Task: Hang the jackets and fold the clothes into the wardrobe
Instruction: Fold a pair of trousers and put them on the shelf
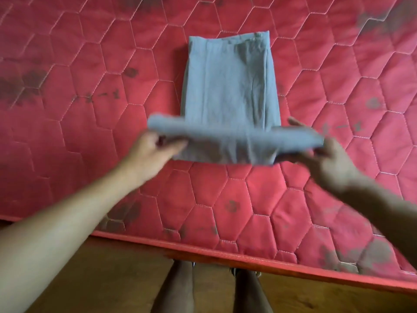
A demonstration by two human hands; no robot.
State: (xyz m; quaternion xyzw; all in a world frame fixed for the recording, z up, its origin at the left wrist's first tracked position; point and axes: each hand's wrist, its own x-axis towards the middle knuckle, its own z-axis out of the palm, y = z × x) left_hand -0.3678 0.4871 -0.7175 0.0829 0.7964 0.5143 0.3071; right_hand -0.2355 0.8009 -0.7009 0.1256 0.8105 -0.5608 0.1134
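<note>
Head view: grey garment (pixel 230 86) lengthwise away, near end between hands (pixel 155 147) (pixel 327 161)

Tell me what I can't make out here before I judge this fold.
Head view only:
- grey garment: its kind; folded layers hide the rest, and the lifted near edge is motion-blurred.
- left hand and right hand, holding that edge: fingertips blurred, partly under cloth.
- mattress: far end and sides cut off by the frame.
- Wardrobe, jackets: outside the frame.
</note>
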